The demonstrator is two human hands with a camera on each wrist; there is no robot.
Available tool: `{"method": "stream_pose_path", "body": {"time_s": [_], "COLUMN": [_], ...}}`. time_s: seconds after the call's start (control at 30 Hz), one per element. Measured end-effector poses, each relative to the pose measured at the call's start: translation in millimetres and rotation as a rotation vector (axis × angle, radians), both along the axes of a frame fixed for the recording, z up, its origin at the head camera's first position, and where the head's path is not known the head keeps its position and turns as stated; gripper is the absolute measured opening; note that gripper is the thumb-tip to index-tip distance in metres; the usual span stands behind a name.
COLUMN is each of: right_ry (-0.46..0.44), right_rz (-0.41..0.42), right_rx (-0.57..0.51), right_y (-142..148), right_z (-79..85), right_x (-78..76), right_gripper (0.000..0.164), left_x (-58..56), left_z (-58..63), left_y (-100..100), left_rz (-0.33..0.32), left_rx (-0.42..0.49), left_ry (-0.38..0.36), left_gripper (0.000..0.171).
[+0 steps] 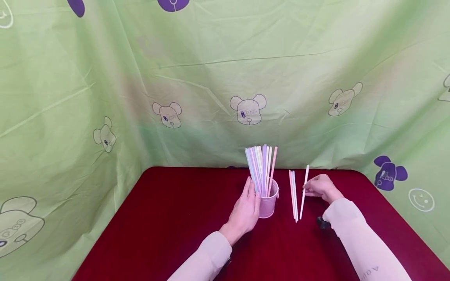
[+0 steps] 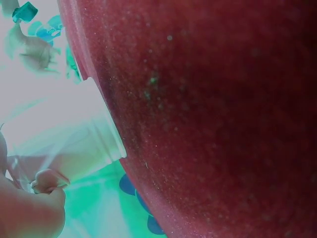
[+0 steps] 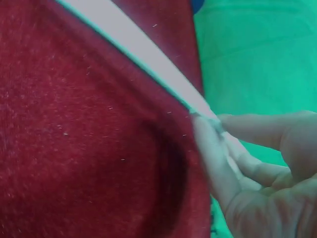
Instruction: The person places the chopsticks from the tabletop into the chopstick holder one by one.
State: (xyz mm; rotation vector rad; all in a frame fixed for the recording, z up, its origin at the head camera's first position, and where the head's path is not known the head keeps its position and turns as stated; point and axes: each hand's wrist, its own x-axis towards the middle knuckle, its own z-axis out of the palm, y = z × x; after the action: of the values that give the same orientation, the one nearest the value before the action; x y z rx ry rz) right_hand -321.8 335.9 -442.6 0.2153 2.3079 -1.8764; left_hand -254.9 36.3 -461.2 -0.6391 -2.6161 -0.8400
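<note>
A small pink bucket (image 1: 267, 207) stands on the red-covered table, filled with upright pastel straws (image 1: 261, 168). My left hand (image 1: 244, 210) holds the bucket at its left side, thumb and fingers at the rim. In the left wrist view the bucket (image 2: 69, 134) looks pale and washed out, with a fingertip beside its handle lug (image 2: 49, 179). My right hand (image 1: 321, 187) pinches a white straw (image 1: 304, 195) between thumb and fingers; the right wrist view shows this straw (image 3: 143, 49) crossing above the cloth. Left of it lie a few loose straws (image 1: 293, 197), pink and pale ones together.
The red cloth (image 1: 175, 218) covers the whole table. Behind and at the sides hangs a green curtain (image 1: 211, 70) printed with bear heads. Near my right wrist a small black object (image 1: 322, 223) is partly hidden by the sleeve.
</note>
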Motion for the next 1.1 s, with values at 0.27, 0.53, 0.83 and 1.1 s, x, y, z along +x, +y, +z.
{"method": "stream_pose_path", "body": {"time_s": [0.27,0.53,0.83,1.1], "right_ry": [0.235,0.486,0.660,0.684], "right_rz": [-0.074,-0.129,-0.178,-0.100], "right_rx": [-0.131,-0.232,-0.293,-0.052], "right_y": [-5,-31,-59,-79], "right_z": [32.3,71.3,98.8,89.3], "right_x": [9.5,16.8,20.9,17.2], "right_gripper": [0.029,0.033,0.028,0.027], "left_x": [-0.1,-0.6,-1.2,-0.8], "left_z": [-0.7,0.6,-0.4,-0.8], "left_y": [0,0,0,1], "left_rz": [-0.009,-0.025,-0.015,-0.008], "left_rx": [0.007,0.010,0.016,0.007], "left_ry": [0.004,0.020,0.016,0.004], "left_gripper": [0.055,0.055,0.054,0.054]}}
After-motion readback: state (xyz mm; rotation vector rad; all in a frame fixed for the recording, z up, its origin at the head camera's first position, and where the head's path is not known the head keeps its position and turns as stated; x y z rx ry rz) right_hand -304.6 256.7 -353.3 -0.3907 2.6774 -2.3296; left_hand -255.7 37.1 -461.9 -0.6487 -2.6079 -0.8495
